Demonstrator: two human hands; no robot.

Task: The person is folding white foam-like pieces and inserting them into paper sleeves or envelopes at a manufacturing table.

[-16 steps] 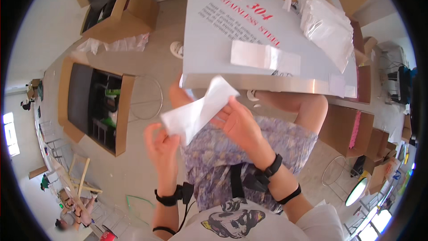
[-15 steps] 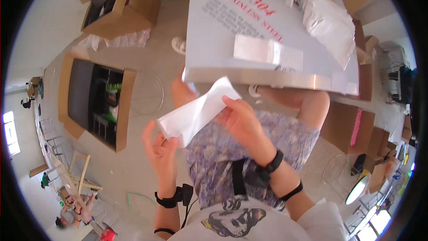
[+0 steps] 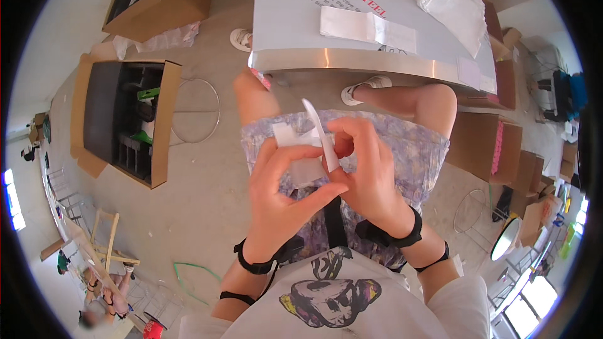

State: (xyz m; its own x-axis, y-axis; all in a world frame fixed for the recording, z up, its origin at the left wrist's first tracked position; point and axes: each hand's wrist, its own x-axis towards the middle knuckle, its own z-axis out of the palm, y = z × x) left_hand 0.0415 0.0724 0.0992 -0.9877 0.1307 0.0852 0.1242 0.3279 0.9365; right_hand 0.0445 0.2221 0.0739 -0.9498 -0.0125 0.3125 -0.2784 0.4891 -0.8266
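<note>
White paper stands nearly edge-on between the hands: a narrow sheet [image 3: 320, 133] over the person's lap, its long axis running away from the body, with the far end leaning a little left. Right hand [image 3: 370, 172] is the nearer, curled in from the right with thumb and fingers bent around the sheet's near end, seemingly gripping it there. Left hand [image 3: 276, 185] comes from the other side, its thumb and forefinger spread wide in a C, the forefinger's tip at the sheet and the thumb reaching below toward the right hand. A pale flap [image 3: 290, 136] shows beyond the left forefinger; whether it joins the sheet is hard to tell. Past the knees lies a grey panel [image 3: 276, 19] with a bright metal edge, bearing a white packet [image 3: 345, 23] and, farther right, crumpled bags [image 3: 449, 9].
</note>
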